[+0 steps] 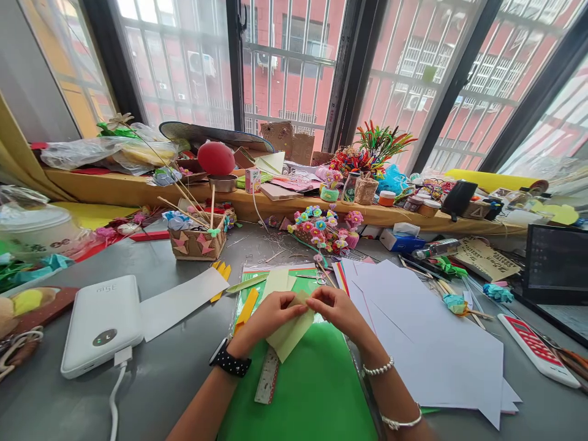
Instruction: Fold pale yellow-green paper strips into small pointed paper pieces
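1. the paper (290, 334) is held low over the green sheet (316, 392), right in front of you.
2. your left hand (271, 315) and right hand (342, 311) each have their grip pinched on its top edge, fingertips nearly meeting.
3. a fold looks started at the top; the lower corner hangs loose, not yet creased.
4. on the worktop (184, 367), a ruler (267, 380) lies by that corner, with white sheets (427, 331) to the right and a power bank (101, 324) to the left.
5. craft clutter crowds the ledge (138, 187) below barred windows (294, 61).

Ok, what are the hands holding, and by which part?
A pale yellow-green piece of paper, pinched along its upper edge by the fingertips of the left hand and the right hand; its lower part extends over the green sheet.
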Demonstrator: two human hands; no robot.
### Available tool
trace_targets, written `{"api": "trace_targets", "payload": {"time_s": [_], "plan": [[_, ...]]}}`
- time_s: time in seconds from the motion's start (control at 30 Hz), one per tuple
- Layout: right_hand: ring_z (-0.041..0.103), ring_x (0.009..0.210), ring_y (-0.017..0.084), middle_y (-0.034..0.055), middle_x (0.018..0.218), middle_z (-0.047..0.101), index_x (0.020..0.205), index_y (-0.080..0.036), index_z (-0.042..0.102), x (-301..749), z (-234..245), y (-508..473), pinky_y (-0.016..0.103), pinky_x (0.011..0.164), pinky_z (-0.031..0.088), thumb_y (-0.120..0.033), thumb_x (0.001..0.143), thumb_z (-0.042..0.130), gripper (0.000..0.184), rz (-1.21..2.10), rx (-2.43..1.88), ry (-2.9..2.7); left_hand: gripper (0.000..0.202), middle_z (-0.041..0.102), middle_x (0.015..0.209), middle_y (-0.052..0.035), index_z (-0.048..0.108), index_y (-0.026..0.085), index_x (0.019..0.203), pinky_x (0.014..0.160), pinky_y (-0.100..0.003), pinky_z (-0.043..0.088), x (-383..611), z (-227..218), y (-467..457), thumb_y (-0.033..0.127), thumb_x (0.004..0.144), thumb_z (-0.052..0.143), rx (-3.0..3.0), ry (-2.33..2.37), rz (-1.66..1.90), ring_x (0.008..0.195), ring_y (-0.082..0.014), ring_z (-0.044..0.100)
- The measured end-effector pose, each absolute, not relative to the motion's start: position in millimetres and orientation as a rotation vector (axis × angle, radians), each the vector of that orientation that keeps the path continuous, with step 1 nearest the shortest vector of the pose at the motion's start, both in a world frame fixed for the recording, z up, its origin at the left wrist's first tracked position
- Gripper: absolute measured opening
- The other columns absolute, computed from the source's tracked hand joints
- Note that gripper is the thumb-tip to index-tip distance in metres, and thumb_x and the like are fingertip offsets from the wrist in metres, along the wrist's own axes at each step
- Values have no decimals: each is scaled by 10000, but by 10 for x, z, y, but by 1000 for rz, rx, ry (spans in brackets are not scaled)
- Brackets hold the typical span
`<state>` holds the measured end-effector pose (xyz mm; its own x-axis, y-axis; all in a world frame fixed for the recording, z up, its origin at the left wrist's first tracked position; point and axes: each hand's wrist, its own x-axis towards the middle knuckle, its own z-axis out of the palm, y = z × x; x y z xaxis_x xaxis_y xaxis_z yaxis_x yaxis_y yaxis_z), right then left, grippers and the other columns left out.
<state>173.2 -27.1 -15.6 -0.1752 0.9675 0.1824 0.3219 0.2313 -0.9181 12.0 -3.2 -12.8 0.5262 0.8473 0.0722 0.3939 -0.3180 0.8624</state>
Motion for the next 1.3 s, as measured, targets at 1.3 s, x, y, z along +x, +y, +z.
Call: {"api": "trace_targets", "payload": {"time_s": [1.3], "plan": [[520, 837, 153, 38, 928, 522, 902, -246, 614, 1753, -62, -299, 253, 639, 473, -188, 707, 514, 226, 678, -1049, -1770, 287, 623, 691, -35, 613, 131, 726, 701, -290, 446, 122, -44, -62, 394, 614, 586, 1368, 953, 939, 702, -170, 572]]}}
